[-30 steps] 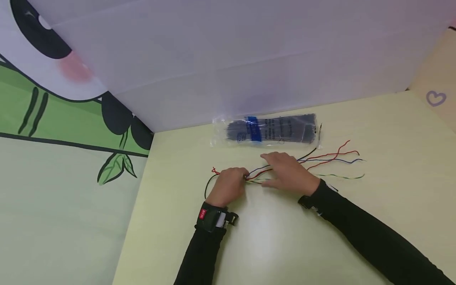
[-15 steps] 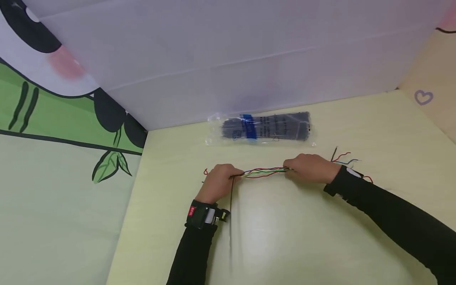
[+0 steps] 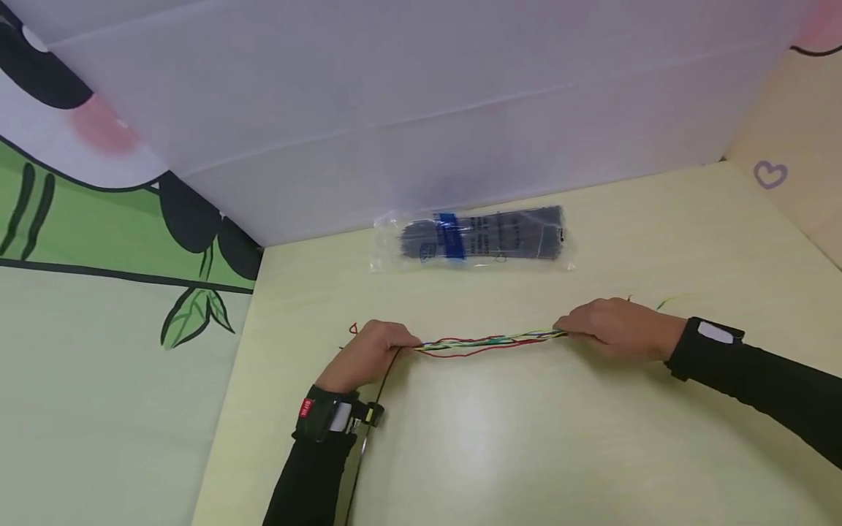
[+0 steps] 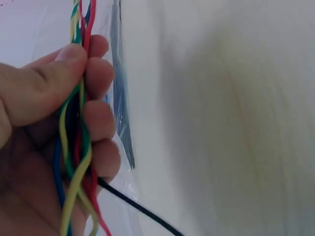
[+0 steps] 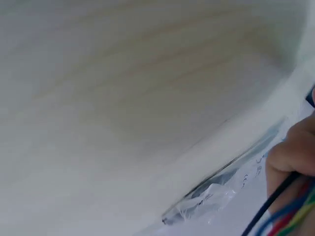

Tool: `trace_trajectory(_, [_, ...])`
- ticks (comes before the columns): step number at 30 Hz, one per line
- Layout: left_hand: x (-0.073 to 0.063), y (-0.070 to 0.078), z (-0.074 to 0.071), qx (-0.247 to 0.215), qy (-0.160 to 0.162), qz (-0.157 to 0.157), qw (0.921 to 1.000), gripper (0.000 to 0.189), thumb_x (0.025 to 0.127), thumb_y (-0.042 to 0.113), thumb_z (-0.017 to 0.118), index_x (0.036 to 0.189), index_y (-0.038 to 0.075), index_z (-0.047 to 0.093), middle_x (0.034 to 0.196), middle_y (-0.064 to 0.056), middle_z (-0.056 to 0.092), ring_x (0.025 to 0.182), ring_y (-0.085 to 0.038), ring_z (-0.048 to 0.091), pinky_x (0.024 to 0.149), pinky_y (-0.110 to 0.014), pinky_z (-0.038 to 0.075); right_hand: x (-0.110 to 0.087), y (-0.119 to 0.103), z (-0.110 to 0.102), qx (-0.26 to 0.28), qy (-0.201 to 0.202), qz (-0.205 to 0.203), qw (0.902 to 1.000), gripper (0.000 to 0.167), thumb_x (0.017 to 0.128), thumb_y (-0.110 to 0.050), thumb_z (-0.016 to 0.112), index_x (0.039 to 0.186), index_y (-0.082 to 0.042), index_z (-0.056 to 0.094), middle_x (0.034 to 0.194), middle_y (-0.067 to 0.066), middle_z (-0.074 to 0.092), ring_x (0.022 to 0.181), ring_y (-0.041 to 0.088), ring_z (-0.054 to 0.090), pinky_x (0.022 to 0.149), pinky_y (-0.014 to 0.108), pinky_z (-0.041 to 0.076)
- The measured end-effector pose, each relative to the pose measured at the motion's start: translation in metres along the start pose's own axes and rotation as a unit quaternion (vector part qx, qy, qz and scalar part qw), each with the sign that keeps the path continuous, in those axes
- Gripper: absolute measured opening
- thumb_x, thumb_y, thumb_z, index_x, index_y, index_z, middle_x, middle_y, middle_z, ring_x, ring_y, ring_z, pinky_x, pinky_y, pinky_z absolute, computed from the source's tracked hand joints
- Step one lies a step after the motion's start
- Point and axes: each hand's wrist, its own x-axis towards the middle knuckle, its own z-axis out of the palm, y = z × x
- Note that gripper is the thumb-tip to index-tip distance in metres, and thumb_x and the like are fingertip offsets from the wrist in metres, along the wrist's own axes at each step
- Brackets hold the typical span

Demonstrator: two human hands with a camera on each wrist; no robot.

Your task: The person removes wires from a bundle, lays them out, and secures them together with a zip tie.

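Several thin electric wires (image 3: 490, 341) in red, blue, green and yellow stretch between my two hands over the table. My left hand (image 3: 370, 354) pinches the bundle at its left part. In the left wrist view the thumb (image 4: 71, 64) presses the wires against the curled fingers. A black strand (image 3: 362, 456) runs from this hand down past the wrist. My right hand (image 3: 618, 329) grips the right part of the bundle. In the right wrist view, wire ends (image 5: 290, 216) stick out below that hand, partly cut off by the frame.
A clear plastic bag (image 3: 487, 237) of dark grey thin strips with a blue label lies at the back of the pale table (image 3: 526, 453). Behind it rises a white panel (image 3: 427, 109). A green-patterned wall (image 3: 85, 212) stands at the left.
My right hand, spread over the wires a second ago, now grips them and has moved right. My left hand has shifted left. The wires between them are gathered and straighter.
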Motion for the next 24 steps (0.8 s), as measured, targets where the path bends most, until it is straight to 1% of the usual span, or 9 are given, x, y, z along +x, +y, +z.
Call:
trace_trajectory(2, [-0.001,0.003,0.0,-0.014,-0.03,0.011,0.9994,0.022,0.091,0.004,0.066,0.105,0.017,0.078,0.094,0.003,0.075,0.087,-0.007,0.069,0.077,-0.022,0.055,-0.002,0.001,0.002,-0.058,0.022,-0.038,0.9973,0.026,0.089,-0.004,0.063,0.108,-0.022,0.066,0.09,-0.014,0.063,0.074,0.004,0.058,0.064,0.025,0.048])
trace_trajectory(4, [-0.001,0.006,0.002,-0.025,-0.064,0.02,0.9974,0.023,0.092,0.004,0.065,0.106,0.017,0.078,0.097,0.003,0.076,0.088,-0.008,0.068,0.079,-0.023,0.055,-0.003,0.003,0.006,-0.116,0.05,-0.077,0.989,0.029,0.083,0.003,0.062,0.101,-0.02,0.065,0.079,-0.011,0.054,0.063,0.003,0.044,0.056,0.021,0.039])
trace_trajectory(6, [0.0,0.007,0.004,-0.03,-0.084,0.022,0.9958,0.023,0.092,0.004,0.064,0.107,0.016,0.077,0.099,0.002,0.076,0.089,-0.008,0.068,0.08,-0.023,0.055,-0.004,0.008,0.012,-0.16,0.074,-0.101,0.9792,0.024,0.084,0.003,0.051,0.091,-0.018,0.06,0.072,-0.009,0.044,0.058,0.005,0.032,0.054,0.021,0.031])
trace_trajectory(8, [0.003,0.007,0.005,-0.028,-0.086,0.013,0.9959,0.023,0.093,0.005,0.064,0.108,0.016,0.077,0.1,0.002,0.076,0.09,-0.008,0.069,0.081,-0.023,0.055,-0.005,0.012,0.017,-0.189,0.085,-0.107,0.9724,0.023,0.088,0.0,0.035,0.084,-0.016,0.052,0.068,-0.009,0.036,0.057,0.006,0.024,0.053,0.021,0.024])
trace_trajectory(11, [0.008,0.004,0.005,-0.004,-0.055,-0.01,0.9985,0.024,0.092,0.004,0.064,0.109,0.016,0.077,0.1,0.002,0.076,0.091,-0.009,0.069,0.081,-0.025,0.055,-0.005,0.02,0.022,-0.202,0.087,-0.074,0.9727,0.025,0.093,-0.007,0.024,0.085,-0.014,0.046,0.067,-0.008,0.032,0.058,0.007,0.022,0.054,0.022,0.022])
trace_trajectory(14, [0.013,0.003,0.005,0.039,-0.015,-0.038,0.9984,0.023,0.092,0.004,0.065,0.108,0.016,0.077,0.098,0.002,0.076,0.09,-0.01,0.069,0.082,-0.027,0.055,-0.006,0.026,0.022,-0.201,0.081,-0.033,0.9757,0.01,0.094,-0.006,0.043,0.095,-0.011,0.052,0.071,-0.006,0.04,0.061,0.009,0.03,0.055,0.025,0.03])
trace_trajectory(17, [0.015,0.002,0.007,0.069,0.015,-0.074,0.9947,0.021,0.09,0.009,0.069,0.11,0.016,0.075,0.099,0.002,0.076,0.091,-0.012,0.069,0.084,-0.03,0.055,-0.007,0.03,0.02,-0.203,0.076,-0.007,0.9762,0.018,0.087,-0.008,0.064,0.103,-0.008,0.055,0.077,-0.003,0.048,0.064,0.012,0.039,0.059,0.03,0.039])
trace_trajectory(21, [0.015,0.001,0.013,0.074,0.052,-0.127,0.9878,0.034,0.087,0.016,0.075,0.12,0.012,0.07,0.106,-0.001,0.075,0.099,-0.017,0.07,0.091,-0.035,0.054,-0.006,0.029,0.019,-0.177,0.062,0.021,0.982,0.021,0.09,-0.024,0.068,0.103,-0.012,0.055,0.08,-0.004,0.047,0.063,0.01,0.038,0.061,0.028,0.039])
trace_trajectory(24, [0.014,0.0,0.015,0.082,0.077,-0.163,0.9802,0.039,0.084,0.019,0.078,0.12,0.007,0.067,0.098,-0.003,0.074,0.093,-0.017,0.069,0.087,-0.036,0.054,-0.004,0.029,0.019,-0.173,0.06,0.035,0.9825,0.024,0.091,-0.032,0.068,0.102,-0.016,0.055,0.083,-0.005,0.046,0.067,0.01,0.038,0.065,0.029,0.038])
